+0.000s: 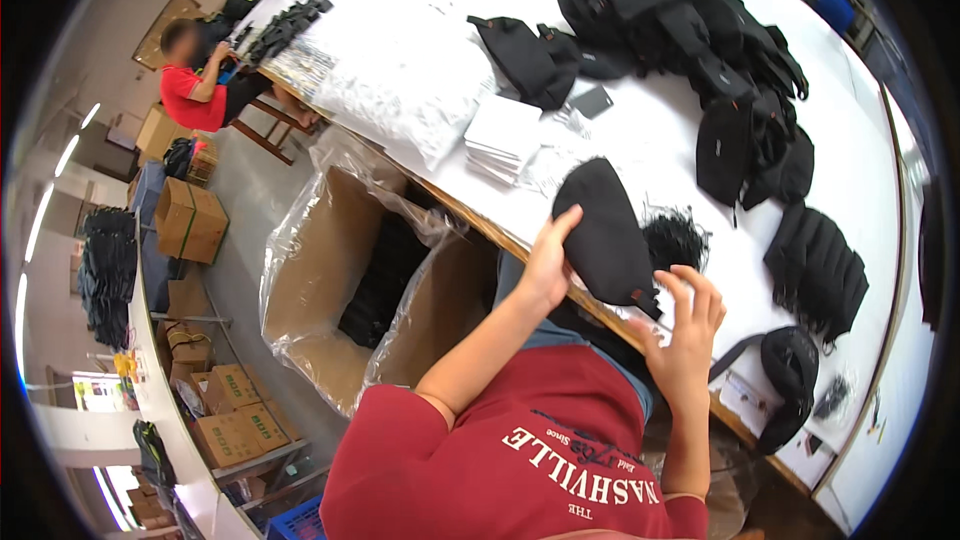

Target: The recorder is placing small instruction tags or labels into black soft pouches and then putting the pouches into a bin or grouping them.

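Observation:
A flat black fabric pouch [605, 230] with rounded ends is held up over the table's near edge. My left hand [545, 275] grips its left side, thumb on top and the other fingers hidden beneath. Close to the pouch's lower end, my right hand [688, 330] has its fingers spread and curved, with nothing seen between them. A small orange tag shows at that end of the pouch. Just beyond the pouch lies a bundle of thin black cords [678, 240]. A stack of white packets [503, 135] rests to the left, near a small dark card [590, 102].
A heap of black pouches [680, 25] covers the far table [860, 130]; a row of them [815, 270] lies right, above a black strapped bag [788, 375]. Clear plastic bags [410, 80] lie left. Below stands a plastic-lined carton [320, 260] holding black items. A person in red [192, 90] sits beyond.

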The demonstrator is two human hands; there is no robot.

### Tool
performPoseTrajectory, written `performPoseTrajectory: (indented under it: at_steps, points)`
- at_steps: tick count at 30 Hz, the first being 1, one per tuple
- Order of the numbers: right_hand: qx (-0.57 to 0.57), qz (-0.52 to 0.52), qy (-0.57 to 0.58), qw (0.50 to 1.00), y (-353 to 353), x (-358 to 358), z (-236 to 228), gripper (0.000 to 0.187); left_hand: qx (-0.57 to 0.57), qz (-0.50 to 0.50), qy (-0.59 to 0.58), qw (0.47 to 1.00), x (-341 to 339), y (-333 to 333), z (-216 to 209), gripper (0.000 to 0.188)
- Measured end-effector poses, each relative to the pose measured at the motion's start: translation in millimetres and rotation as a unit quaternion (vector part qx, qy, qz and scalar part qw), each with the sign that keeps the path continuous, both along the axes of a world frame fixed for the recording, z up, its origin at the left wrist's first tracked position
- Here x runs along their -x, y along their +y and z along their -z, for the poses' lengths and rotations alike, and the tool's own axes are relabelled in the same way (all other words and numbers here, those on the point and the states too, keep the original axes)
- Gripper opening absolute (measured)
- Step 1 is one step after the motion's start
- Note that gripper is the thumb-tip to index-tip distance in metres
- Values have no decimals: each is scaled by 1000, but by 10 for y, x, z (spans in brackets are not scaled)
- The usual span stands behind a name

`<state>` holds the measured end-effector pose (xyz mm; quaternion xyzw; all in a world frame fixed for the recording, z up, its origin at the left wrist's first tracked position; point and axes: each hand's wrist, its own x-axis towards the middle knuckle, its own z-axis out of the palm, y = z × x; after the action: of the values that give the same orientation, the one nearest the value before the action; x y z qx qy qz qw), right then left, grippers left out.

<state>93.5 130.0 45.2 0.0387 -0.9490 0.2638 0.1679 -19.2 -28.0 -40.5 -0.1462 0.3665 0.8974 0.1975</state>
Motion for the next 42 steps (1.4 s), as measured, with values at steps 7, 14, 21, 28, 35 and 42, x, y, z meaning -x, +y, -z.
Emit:
performPoseTrajectory:
  at_steps: [7, 14, 21, 28, 35, 42]
  points:
    - [-99, -131, 70, 984, 106, 201, -52, 69, -61, 92, 16, 994, -199, -52, -410, 31]
    - [255, -100, 45, 961, 291, 196, -151, 52, 93, 124, 333, 930, 1, -295, -317, 53]
    - [326, -151, 37, 932, 519, 194, -73, 32, 183, 124, 507, 833, 11, -438, -493, 22]
    - [346, -121, -66, 928, 671, 168, -57, 17, 266, 107, 539, 792, 5, -318, -401, 15]
    - [331, -120, -242, 904, 855, 189, -85, 22, 349, 77, 552, 754, 74, -307, -358, 20]
    - [429, 129, -8, 894, 1662, -155, -227, 28, 346, 57, 414, 840, 163, -399, -65, 24]
